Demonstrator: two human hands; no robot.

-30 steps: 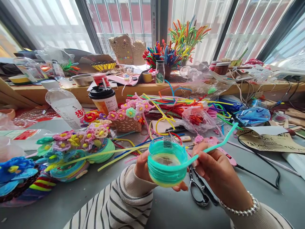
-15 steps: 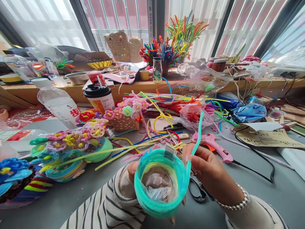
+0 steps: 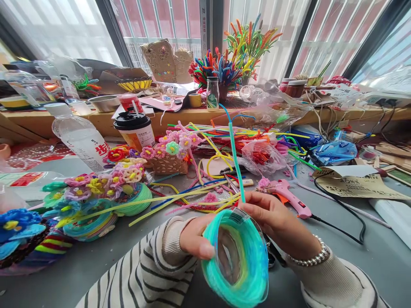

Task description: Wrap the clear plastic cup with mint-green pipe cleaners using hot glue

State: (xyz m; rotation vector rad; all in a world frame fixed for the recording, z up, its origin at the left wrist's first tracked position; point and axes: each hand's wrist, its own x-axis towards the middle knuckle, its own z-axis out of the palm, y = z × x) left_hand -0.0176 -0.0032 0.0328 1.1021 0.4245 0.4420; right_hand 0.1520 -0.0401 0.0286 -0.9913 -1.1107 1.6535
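A clear plastic cup wrapped in rows of turquoise pipe cleaner is tilted with its mouth towards me. My left hand grips its left wall, the thumb over the rim and the other fingers hidden. My right hand is at the far right of the rim, pinching a turquoise pipe cleaner whose free end stands upright. A barcode label shows on the rim beside the right fingers. Dark-handled scissors lie partly hidden behind the cup.
A pink glue gun with a black cord lies to the right. Flower-topped baskets stand at left. Loose pipe cleaners cover the table's middle. Behind are a water bottle, a lidded drink cup and a ledge.
The wrapped cup has moved right and turned, and my left thumb now shows on its rim. The pipe cleaner's free end has swung left to stand above the far rim.
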